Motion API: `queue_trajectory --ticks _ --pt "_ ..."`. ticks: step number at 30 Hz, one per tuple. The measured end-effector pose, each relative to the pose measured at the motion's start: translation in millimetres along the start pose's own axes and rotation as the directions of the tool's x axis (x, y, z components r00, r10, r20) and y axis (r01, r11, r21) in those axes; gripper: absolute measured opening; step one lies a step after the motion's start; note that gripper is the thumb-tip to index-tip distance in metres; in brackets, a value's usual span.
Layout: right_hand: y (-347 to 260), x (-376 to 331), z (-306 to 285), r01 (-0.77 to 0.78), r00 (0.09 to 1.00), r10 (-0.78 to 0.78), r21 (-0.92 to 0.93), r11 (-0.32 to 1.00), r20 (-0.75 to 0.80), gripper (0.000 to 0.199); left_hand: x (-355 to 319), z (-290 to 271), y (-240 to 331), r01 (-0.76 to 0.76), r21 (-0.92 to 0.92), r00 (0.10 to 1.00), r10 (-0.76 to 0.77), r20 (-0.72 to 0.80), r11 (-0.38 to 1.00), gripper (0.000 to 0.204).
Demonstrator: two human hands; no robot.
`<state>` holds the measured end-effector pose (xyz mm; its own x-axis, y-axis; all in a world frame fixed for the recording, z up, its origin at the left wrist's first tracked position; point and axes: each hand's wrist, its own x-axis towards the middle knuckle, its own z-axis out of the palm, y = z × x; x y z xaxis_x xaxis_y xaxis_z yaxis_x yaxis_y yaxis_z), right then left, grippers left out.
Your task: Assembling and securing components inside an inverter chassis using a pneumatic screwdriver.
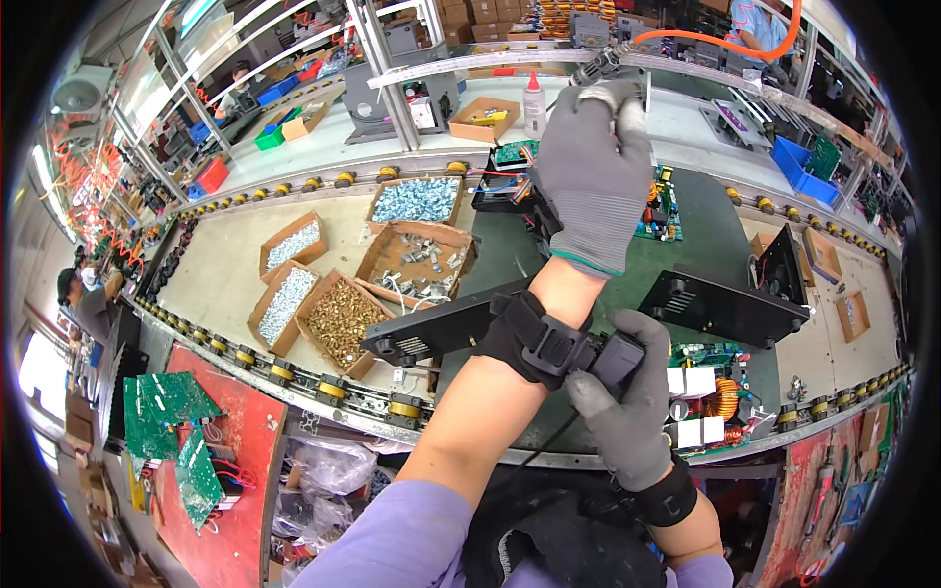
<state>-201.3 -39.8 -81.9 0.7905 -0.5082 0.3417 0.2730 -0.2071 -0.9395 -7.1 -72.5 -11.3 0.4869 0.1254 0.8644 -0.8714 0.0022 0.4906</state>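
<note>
My left hand (596, 162), in a grey glove, reaches out over the far side of the bench with its fingers curled in; their inside is hidden. Just beyond it hangs a powered screwdriver (600, 65) on an orange hose; I cannot tell whether they touch. A black strap with a buckle wraps my left wrist and carries a small black box-shaped device (618, 359). My right hand (627, 421), also gloved, grips that device between thumb and fingers. Under my left forearm lies a black metal panel (431, 329). Another black panel (723, 308) is to the right.
Cardboard trays of screws and small metal parts, one with brass-coloured pieces (339, 321), sit at left. A circuit board with a copper coil (723, 400) lies near my right hand. Green boards (167, 414) rest on a red surface. A glue bottle (534, 106) stands behind.
</note>
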Motion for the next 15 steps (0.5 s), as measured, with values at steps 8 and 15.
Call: queue_trajectory --ticks 8,15 --pt "1.4 1.5 -20.8 0.192 0.977 -0.162 -0.25 0.949 0.136 0.061 7.8 -5.8 11.6 0.736 -0.654 0.383 -0.689 0.615 -0.174 0.021" --pt "2.5 20.6 -34.9 -0.336 0.926 0.26 0.284 0.898 0.272 0.064 -18.2 -10.0 22.9 0.64 -0.484 0.125 -0.54 0.832 -0.598 0.021"
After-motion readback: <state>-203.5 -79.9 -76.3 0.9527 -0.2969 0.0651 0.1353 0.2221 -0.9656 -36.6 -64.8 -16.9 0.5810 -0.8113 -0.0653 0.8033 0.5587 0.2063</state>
